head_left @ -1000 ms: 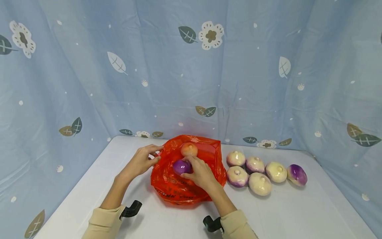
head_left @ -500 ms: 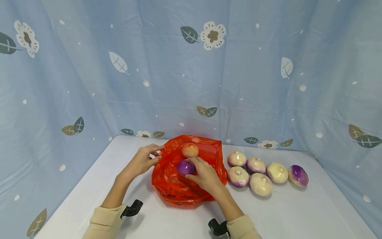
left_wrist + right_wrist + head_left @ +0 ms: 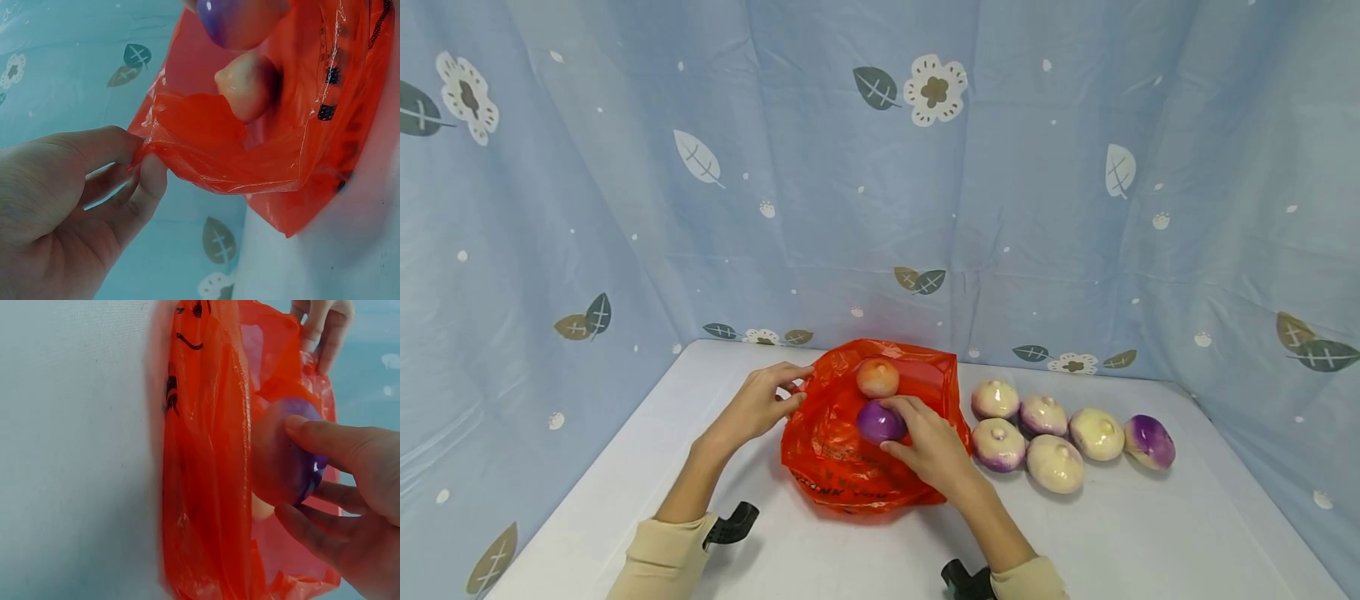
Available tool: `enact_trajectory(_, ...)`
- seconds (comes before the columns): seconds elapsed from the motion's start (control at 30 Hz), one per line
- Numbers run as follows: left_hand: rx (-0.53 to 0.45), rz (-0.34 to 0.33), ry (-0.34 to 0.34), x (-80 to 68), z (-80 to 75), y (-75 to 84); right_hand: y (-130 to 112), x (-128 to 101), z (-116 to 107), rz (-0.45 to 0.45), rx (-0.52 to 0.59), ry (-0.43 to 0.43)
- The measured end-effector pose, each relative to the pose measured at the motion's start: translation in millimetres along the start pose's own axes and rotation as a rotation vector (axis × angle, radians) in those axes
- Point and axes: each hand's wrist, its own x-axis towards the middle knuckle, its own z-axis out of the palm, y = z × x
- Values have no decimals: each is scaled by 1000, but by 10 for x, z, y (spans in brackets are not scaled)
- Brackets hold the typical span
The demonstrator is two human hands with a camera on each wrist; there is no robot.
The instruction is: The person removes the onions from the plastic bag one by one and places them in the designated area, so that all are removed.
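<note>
A red plastic bag (image 3: 831, 454) lies with its mouth spread wide on the white table. My left hand (image 3: 760, 406) pinches the bag's left rim between thumb and fingers, plain in the left wrist view. A glossy purple turnip (image 3: 881, 422) is in the grip of my right hand (image 3: 934, 450), over the bag's mouth. In the right wrist view the thumb presses on one side of this turnip (image 3: 290, 450) and fingers reach round the other. Deeper in the bag sits another turnip (image 3: 249, 87), pale with a pointed tip, tinted orange by the plastic.
Right of the bag several cream and purple turnips (image 3: 1055, 463) stand close together, the rightmost turnip (image 3: 1150, 442) showing its purple side. A blue patterned curtain (image 3: 850, 208) hangs behind the table (image 3: 1135, 533). Black wrist devices (image 3: 733, 523) stick out beside the sleeves.
My right hand has shifted a little to the right with the purple turnip in its grip. The left hand stays at the bag's rim.
</note>
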Motion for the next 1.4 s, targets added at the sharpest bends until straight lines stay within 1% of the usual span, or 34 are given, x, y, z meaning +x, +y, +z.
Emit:
enact_trajectory(0.33, 4, -6, 0, 6, -1, 0, -4, -131, -172, -13, -58, 34)
enact_trajectory(0.67, -2, -1, 2, 6, -5, 15, 40, -230, -375, -24, -61, 48)
enact_trajectory(0.83, -1, -4, 3, 6, -5, 17, 84, -303, -476, -23, -86, 85)
enact_trajectory(1.03, -10, -8, 0, 2, -3, 14, 194, -395, -598, -40, -103, 135)
enact_trajectory(1.1, -8, -10, 2, -1, -3, 11, 232, -420, -642, -40, -96, 139)
enact_trajectory(1.27, 3, -21, 5, -8, -7, 6, 310, -484, -753, -30, -22, 123)
enact_trajectory(1.4, 3, -19, 3, -11, -10, 3, 370, -534, -823, -34, -16, 127)
